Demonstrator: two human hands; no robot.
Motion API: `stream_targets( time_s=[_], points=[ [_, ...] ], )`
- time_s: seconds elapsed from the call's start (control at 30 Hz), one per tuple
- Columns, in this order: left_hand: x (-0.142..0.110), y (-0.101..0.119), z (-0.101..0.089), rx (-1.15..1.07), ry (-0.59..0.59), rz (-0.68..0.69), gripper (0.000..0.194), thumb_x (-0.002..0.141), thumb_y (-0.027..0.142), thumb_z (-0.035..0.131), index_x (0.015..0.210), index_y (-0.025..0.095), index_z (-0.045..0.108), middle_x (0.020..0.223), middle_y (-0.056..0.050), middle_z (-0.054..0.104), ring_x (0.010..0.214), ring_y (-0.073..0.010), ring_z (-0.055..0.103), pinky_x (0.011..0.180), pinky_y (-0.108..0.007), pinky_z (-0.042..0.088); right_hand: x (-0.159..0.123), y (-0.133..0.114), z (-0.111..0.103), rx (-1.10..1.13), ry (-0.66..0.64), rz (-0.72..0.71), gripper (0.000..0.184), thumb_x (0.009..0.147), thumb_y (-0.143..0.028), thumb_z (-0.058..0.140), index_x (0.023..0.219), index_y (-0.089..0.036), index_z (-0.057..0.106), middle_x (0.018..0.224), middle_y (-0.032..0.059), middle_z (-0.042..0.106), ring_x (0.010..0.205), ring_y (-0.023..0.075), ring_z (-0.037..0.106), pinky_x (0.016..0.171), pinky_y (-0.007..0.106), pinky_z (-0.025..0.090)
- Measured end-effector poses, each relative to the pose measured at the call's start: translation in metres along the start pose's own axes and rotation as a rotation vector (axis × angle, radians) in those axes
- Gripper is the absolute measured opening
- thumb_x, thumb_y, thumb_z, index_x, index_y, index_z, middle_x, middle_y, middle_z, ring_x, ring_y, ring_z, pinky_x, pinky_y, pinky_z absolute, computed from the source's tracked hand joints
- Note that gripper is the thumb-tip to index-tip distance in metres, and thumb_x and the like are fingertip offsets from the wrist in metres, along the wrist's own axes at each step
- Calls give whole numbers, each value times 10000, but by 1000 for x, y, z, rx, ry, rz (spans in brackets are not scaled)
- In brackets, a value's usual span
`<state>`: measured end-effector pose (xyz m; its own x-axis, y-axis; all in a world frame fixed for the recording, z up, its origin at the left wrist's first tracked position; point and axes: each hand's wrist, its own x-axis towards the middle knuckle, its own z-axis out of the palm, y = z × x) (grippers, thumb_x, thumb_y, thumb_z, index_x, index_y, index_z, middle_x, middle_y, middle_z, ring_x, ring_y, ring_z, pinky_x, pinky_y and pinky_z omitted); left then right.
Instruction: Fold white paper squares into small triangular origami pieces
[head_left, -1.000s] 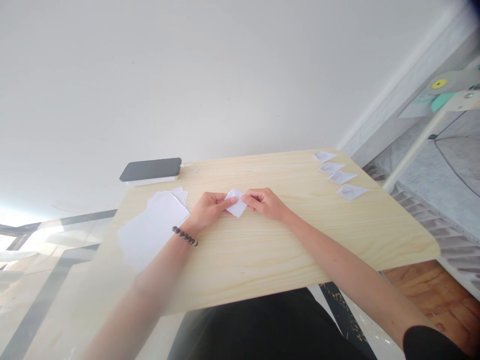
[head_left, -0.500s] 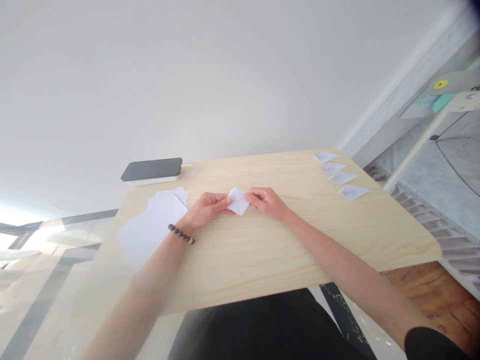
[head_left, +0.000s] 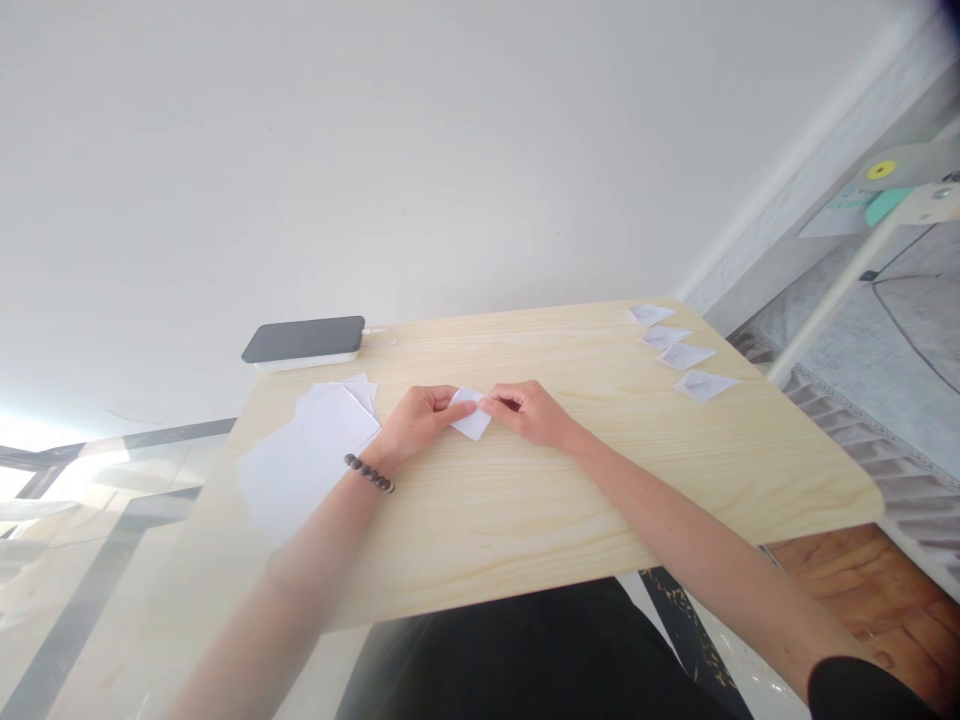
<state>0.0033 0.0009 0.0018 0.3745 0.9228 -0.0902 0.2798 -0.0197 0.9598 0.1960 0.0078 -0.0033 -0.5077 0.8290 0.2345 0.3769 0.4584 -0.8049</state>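
A small folded piece of white paper (head_left: 471, 425) is held between my two hands above the middle of the wooden table (head_left: 510, 520). My left hand (head_left: 421, 418) pinches its left side, the thumb lying across the paper's face. At the right corner, my right hand (head_left: 527, 410) grips the paper between thumb and curled forefinger. Both thumb tips nearly meet on the paper. Fingers behind the paper are partly hidden. Beside my left wrist lies a spread stack of white paper sheets (head_left: 319, 440).
Several folded white paper pieces (head_left: 705, 385) lie in a row along the table's right side. A dark phone (head_left: 304, 340) rests on a white block at the back left, with a white cable. The wall (head_left: 465, 150) rises behind the table; a pale metal pole (head_left: 832, 290) stands at right.
The folded paper has tilted and shifted slightly down and left. My left thumb has slid further right across it, and my right fingers have curled closer to the left thumb.
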Motion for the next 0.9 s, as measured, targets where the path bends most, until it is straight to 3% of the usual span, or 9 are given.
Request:
stream_targets(
  time_s=[0.17, 0.43, 0.63, 0.9],
  points=[
    [-1, 0, 1, -5, 8, -10, 379, 695, 461, 589, 859, 128, 668, 817, -58, 675, 739, -188, 593, 637, -261, 422, 0, -1, -1, 35, -55, 0, 315, 827, -366, 407, 613, -148, 485, 547, -39, 356, 500, 61, 295, 477, 212, 232],
    [0, 5, 1, -89, 4, -17, 362, 683, 444, 609, 870, 138, 665, 844, -65, 667, 769, -191, 581, 678, -283, 432, -1, -1, -3, 77, -64, 45, 317, 815, -375, 420, 582, -159, 424, 522, -48, 311, 474, 58, 266, 451, 207, 214],
    [0, 3, -1, -189, -14, -30, 378, 719, 465, 564, 851, 130, 681, 837, -71, 671, 776, -190, 571, 702, -293, 431, -1, 1, -4, 140, -159, 48, 272, 828, -316, 375, 613, -161, 433, 535, -45, 372, 477, 63, 321, 468, 205, 257],
    [0, 4, -2, -51, 32, -12, 362, 723, 461, 548, 853, 142, 661, 760, -46, 639, 657, -141, 526, 563, -234, 391, -1, 1, -4, 49, -120, 38, 261, 803, -290, 406, 582, -156, 439, 515, -49, 336, 480, 61, 293, 466, 209, 225]
  ],
)
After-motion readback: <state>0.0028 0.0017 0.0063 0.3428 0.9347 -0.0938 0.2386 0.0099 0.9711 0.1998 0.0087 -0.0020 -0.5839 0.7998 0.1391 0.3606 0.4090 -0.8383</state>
